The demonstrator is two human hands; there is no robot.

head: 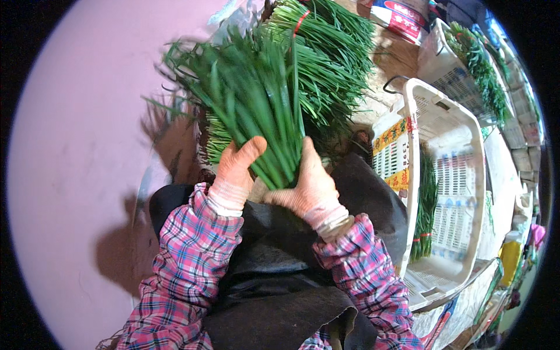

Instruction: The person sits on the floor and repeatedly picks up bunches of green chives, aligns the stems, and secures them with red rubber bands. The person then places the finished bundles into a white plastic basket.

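A loose bunch of green garlic chives [258, 100] is held upright between my gloved hands above my lap, its leaf tips fanned out and blurred. My left hand [238, 170] grips its left side near the lower end, the thumb across the stalks. Around the right side and under the cut ends is my right hand [308, 183]. Behind the bunch lies a large pile of chives [332, 65], part of it tied with a red band [302, 22]. A dark apron [271, 258] covers my lap.
At the right stands a white plastic crate [450, 109] with a banded chive bundle [424, 210] inside. Another crate [450, 70] with greens is farther back, near a printed sack [400, 19]. A pale pink wall [83, 131] rises at the left.
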